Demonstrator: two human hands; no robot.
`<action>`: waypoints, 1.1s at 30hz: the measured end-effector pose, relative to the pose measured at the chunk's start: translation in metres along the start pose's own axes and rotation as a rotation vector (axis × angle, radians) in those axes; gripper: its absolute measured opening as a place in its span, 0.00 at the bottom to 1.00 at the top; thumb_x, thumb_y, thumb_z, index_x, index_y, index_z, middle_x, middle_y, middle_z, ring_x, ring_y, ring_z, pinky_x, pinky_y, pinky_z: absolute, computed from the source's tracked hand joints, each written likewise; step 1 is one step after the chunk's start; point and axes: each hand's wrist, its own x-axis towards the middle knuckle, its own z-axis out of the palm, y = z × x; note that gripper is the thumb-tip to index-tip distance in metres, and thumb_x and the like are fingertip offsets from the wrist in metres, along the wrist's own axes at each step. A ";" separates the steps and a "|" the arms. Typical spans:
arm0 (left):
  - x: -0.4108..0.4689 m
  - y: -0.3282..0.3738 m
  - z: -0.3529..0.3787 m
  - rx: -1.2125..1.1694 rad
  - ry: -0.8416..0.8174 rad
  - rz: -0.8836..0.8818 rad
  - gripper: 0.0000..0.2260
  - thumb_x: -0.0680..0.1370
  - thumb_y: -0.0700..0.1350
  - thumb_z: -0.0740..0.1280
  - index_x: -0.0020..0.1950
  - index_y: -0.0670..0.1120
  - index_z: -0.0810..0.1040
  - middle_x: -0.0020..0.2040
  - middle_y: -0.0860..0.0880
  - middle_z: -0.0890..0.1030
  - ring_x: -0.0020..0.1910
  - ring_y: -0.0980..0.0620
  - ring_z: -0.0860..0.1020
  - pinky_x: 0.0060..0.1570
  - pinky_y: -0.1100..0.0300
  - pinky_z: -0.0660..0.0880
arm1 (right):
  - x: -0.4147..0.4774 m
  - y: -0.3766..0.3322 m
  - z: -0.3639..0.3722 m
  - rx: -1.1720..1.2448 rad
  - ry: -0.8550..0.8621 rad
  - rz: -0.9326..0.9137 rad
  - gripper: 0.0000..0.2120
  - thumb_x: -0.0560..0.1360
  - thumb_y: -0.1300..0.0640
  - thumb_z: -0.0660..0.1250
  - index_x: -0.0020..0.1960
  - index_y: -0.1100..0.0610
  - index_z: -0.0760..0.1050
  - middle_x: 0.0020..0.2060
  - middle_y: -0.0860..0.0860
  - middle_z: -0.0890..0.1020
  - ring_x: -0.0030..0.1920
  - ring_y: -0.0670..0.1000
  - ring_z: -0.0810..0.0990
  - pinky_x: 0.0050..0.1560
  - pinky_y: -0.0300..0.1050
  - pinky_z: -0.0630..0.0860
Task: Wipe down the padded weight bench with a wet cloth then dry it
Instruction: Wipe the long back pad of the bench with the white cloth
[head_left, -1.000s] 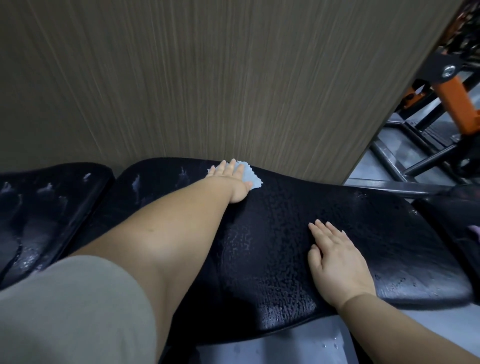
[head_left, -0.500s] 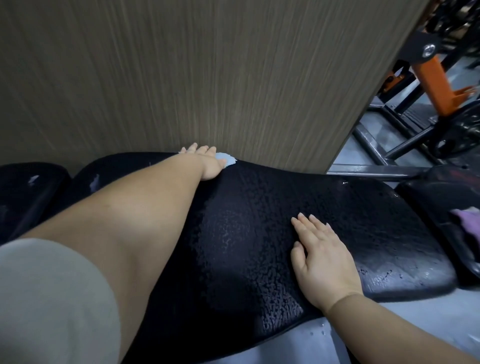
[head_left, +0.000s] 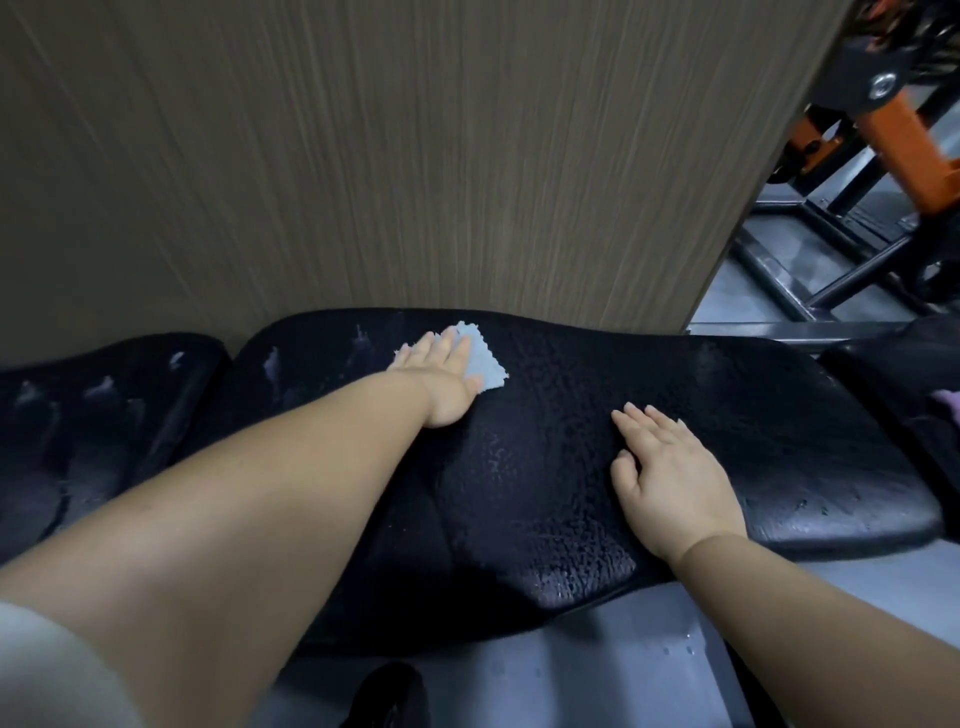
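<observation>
The black padded bench (head_left: 545, 467) runs across the view, its cracked surface wet and shiny with droplets. My left hand (head_left: 441, 379) lies flat with straight fingers on a small pale blue cloth (head_left: 485, 366), pressing it onto the far edge of the pad near the wall. My right hand (head_left: 670, 467) rests flat on the middle of the pad, fingers straight and holding nothing.
A wood-grain wall panel (head_left: 415, 156) rises right behind the bench. Another black pad (head_left: 93, 415) adjoins on the left, and a dark pad (head_left: 904, 395) with something purple (head_left: 950, 405) on the right. Black and orange gym frames (head_left: 883, 145) stand at the back right.
My left hand has slid the cloth back from the pad's far edge, so more of the cloth shows. The right hand stays flat on the pad.
</observation>
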 end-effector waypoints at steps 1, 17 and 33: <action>-0.010 0.001 0.004 0.004 -0.007 0.009 0.27 0.84 0.55 0.44 0.78 0.50 0.35 0.78 0.53 0.34 0.77 0.50 0.36 0.75 0.51 0.37 | 0.000 -0.001 -0.001 -0.005 -0.010 0.002 0.38 0.68 0.44 0.38 0.72 0.54 0.68 0.72 0.49 0.68 0.74 0.49 0.62 0.74 0.41 0.48; -0.124 0.008 0.047 0.037 -0.068 0.172 0.27 0.84 0.55 0.44 0.78 0.51 0.33 0.77 0.53 0.31 0.76 0.52 0.32 0.75 0.52 0.34 | -0.001 -0.032 -0.023 -0.105 -0.207 0.143 0.24 0.81 0.54 0.50 0.77 0.55 0.56 0.77 0.49 0.57 0.76 0.50 0.53 0.74 0.46 0.53; -0.159 0.023 0.066 -0.100 0.055 0.127 0.30 0.83 0.60 0.45 0.80 0.46 0.42 0.79 0.51 0.38 0.77 0.53 0.33 0.74 0.55 0.33 | -0.010 -0.096 0.004 -0.025 -0.240 -0.112 0.26 0.83 0.47 0.44 0.78 0.54 0.49 0.78 0.49 0.49 0.77 0.50 0.44 0.76 0.50 0.42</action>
